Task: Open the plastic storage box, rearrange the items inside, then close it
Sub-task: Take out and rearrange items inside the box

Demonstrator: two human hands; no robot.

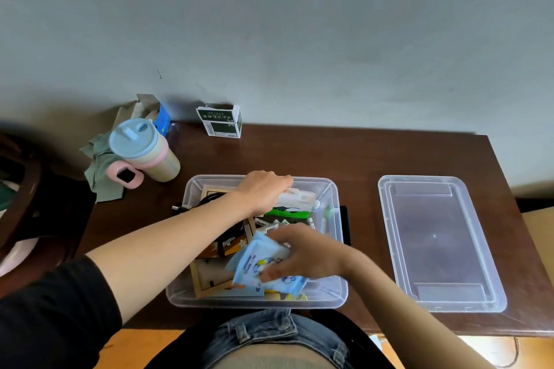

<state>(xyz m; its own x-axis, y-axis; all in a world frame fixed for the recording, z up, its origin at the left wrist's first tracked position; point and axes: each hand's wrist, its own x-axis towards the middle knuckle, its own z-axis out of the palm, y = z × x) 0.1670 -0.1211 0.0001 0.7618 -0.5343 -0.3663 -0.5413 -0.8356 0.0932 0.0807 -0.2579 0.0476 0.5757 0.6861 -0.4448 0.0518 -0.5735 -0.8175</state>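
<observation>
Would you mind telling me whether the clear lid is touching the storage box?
Apart. The head view shows the clear lid lying flat to the right of the storage box, with a strip of bare dark table between them.

Dark brown wooden table [329,153], far edge flush against a plain grey-green wall [299,24] with faint scuffs. Orange-toned floor [144,347] visible below the near edge. Dark wooden chair [27,189] beside the left edge. Light soft, even.
</observation>
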